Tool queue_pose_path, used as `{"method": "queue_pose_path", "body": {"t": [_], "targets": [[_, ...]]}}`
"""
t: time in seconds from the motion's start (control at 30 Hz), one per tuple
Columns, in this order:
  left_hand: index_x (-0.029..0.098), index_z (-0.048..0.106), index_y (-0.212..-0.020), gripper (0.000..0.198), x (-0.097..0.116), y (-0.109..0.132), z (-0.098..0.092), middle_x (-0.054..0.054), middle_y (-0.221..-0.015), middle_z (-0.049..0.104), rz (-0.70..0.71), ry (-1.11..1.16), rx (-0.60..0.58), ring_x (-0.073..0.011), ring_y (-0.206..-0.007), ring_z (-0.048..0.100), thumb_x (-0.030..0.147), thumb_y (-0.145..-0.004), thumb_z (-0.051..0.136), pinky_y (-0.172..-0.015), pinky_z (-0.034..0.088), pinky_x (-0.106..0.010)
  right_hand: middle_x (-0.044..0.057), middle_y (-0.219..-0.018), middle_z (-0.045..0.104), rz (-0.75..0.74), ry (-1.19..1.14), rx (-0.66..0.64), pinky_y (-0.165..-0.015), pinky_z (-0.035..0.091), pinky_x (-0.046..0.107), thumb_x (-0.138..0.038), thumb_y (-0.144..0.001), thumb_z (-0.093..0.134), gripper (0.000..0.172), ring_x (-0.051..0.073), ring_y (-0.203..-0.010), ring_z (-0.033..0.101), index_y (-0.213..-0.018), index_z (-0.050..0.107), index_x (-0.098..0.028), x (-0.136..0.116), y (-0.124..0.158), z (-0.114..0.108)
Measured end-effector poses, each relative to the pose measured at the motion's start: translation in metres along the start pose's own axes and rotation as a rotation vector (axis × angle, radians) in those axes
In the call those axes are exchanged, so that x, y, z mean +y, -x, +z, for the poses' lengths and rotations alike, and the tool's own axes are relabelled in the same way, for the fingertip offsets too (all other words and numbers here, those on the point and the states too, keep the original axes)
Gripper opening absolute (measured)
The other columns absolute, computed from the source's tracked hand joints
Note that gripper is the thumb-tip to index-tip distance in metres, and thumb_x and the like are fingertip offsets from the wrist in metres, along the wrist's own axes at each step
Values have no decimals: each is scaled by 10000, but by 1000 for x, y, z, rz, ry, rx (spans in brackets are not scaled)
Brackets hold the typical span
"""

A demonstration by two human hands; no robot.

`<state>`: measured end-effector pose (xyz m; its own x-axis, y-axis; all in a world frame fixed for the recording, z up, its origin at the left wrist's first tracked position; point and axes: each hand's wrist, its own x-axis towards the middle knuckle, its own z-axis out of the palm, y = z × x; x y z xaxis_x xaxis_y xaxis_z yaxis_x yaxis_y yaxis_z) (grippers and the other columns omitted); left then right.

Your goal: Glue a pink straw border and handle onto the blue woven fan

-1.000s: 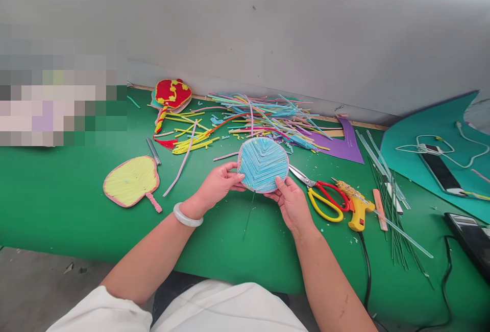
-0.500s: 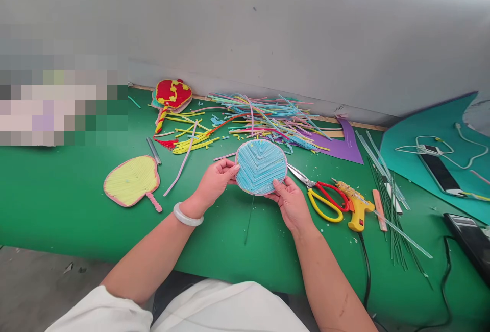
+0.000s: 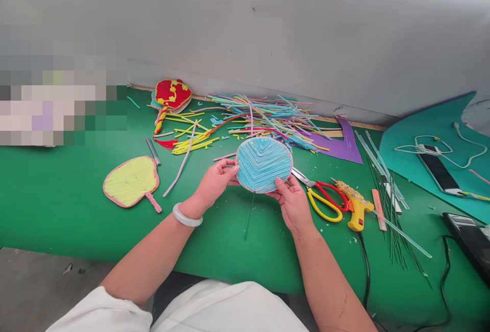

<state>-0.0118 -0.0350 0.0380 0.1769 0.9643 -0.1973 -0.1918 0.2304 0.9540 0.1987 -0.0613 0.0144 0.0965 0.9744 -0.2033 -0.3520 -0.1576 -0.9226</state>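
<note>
Between my hands is a blue fan-shaped disc (image 3: 263, 164), covered in slanting rows of pipe cleaner with a pink rim. A thin dark wire hangs from its lower edge. My left hand (image 3: 218, 179) pinches the disc's left edge, thumb on the front. On the lower right edge, my right hand (image 3: 293, 202) is closed with its thumb on the front face and its fingers behind. Scissors (image 3: 325, 202) with red and yellow handles lie just right of my right hand. A yellow fan shape (image 3: 130, 181) with a pink edge and short handle rests to the left.
A heap of coloured pipe cleaners (image 3: 264, 112) lies along the back wall. At back left is a red fan (image 3: 172, 94) with yellow trim. Right of the scissors are a glue gun (image 3: 359, 209), green wires (image 3: 394, 224) and a phone (image 3: 440, 171) on a teal sheet.
The blue disc has turned slightly in my hands, and its right side now reaches a little further right. The things on the table have stayed in place.
</note>
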Motion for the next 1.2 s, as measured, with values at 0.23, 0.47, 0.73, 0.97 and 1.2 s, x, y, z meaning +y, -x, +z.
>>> {"method": "queue_pose_path", "body": {"t": [0.23,0.47,0.73,0.97,1.2], "targets": [[172,620,-1097,424,-1,0,1,-97,-1089,722,54,-47,12,-245,-977,683,451,-793,717,-837,565,-414,5,-1010,742,-82,-7,36,-717,590,326,-409,-741,794,378,169,-814,688,-1059,657,-258,-6,5,3],[208,646,-1143,344,4,8,5,-85,-1318,608,133,-209,113,-245,-1213,541,337,-829,703,-997,441,-368,41,-1041,739,-216,63,108,-756,586,343,-408,-770,767,333,201,-892,686,-1032,656,-234,-5,10,5],[253,557,-1350,601,4,16,13,-108,-1400,558,24,-144,-141,-284,-1278,516,407,-803,755,-970,489,-386,33,-1113,732,-318,207,-34,-874,561,396,-476,-835,699,349,236,-1021,675,-1140,679,-306,-1,20,4],[192,675,-1167,456,-5,16,19,-91,-1249,686,-27,145,-270,-270,-1201,603,379,-770,800,-1009,476,-381,9,-1278,683,-567,569,-370,-1097,414,449,-335,-904,614,332,243,-1228,590,-1229,682,-365,-6,28,16],[163,675,-1151,408,-3,8,10,-120,-1238,693,-93,297,-179,-278,-1122,663,343,-799,775,-914,550,-384,49,-1129,707,-627,588,180,-1032,445,431,-350,-925,588,190,235,-1110,617,-1056,715,-296,-3,22,8]]}}
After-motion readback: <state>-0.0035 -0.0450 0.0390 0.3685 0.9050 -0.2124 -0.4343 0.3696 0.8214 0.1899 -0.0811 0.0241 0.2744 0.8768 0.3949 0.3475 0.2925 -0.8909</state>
